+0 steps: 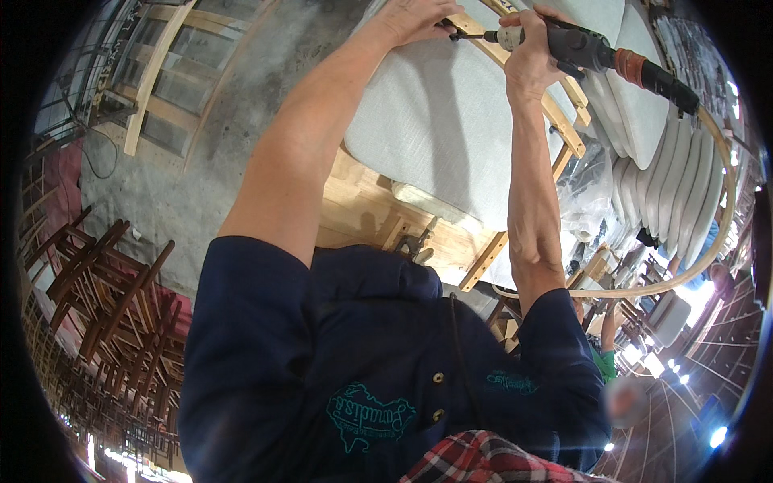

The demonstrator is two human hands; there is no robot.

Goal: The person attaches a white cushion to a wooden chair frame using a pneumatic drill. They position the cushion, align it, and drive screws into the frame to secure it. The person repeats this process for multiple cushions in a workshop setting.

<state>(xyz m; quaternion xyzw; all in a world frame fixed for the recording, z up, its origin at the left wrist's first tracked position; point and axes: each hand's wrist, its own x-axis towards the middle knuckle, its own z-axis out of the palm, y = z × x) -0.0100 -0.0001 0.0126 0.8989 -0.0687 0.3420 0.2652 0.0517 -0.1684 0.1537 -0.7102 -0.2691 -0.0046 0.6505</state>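
My right hand (530, 64) is wrapped round an air screwdriver (586, 50), its bit pointing left. My left hand (412, 19) reaches to the top of the view, fingers pinched close to the bit's tip. A small dark piece shows at those fingertips, too small to name. Beneath both hands lies a large light grey upholstered panel (427, 121). A pale wooden strip with holes (564, 133) runs across the panel under the driver.
A hose (713, 249) curves from the driver down the right side. Grey cushions (672, 185) stand stacked at right. The wooden bench (354, 201) carries another drilled strip (485, 262). Dark wooden chair frames (113, 282) are piled at left. A person in green (604, 364) is behind, right.
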